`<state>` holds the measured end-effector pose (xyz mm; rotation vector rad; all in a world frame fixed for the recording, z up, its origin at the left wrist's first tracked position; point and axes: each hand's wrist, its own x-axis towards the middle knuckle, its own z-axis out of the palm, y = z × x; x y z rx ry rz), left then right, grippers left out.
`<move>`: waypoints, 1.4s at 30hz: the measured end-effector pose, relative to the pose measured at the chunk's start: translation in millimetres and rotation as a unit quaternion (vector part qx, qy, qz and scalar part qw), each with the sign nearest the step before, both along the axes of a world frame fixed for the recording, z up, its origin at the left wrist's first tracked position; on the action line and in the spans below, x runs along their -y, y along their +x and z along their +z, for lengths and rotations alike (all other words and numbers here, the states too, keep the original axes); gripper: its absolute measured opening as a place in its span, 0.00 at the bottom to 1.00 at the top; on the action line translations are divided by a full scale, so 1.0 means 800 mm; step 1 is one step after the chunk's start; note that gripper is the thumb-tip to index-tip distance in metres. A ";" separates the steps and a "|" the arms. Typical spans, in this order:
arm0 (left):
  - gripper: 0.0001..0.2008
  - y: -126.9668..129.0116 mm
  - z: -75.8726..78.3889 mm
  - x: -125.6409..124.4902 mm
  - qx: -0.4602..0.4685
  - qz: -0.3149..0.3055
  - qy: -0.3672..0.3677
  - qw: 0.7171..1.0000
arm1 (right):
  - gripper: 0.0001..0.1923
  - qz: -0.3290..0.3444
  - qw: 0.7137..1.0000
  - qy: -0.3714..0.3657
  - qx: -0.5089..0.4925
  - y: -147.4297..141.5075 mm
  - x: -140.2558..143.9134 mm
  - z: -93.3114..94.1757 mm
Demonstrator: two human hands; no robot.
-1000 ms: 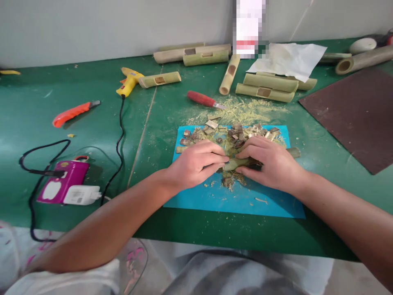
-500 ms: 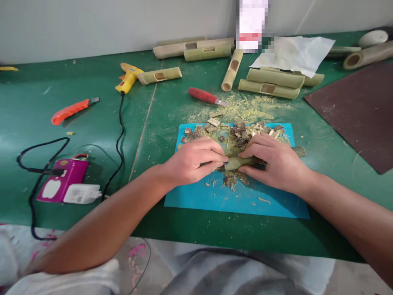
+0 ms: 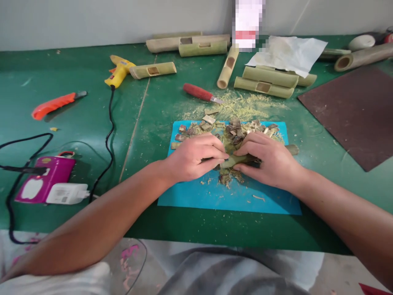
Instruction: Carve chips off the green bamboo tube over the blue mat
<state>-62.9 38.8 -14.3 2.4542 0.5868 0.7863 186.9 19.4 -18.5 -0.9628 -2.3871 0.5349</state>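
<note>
My right hand is closed round a short green bamboo piece, its thumb on the near side and fingers over the top. What looks like the far end of a bamboo tube sticks out to the right behind this hand. My left hand is pinched shut at the piece's left end; whatever lies inside its fingers is hidden. Both hands are low over a blue sheet strewn with brown bamboo chips and shavings.
Behind the sheet lies a red-handled knife in pale sawdust. Notched bamboo tubes line the back beside white paper. Leftward are a yellow glue gun, orange cutter and purple power strip. A brown board lies right.
The whole view has shifted slightly, so the table things sit a little further left. Both hands keep their places on the bamboo, with hardly any visible movement.
</note>
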 end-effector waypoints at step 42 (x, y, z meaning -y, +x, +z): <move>0.07 -0.001 0.002 0.004 -0.007 0.012 -0.010 1.000 | 0.06 -0.001 1.000 -0.031 -0.004 0.000 0.001 0.001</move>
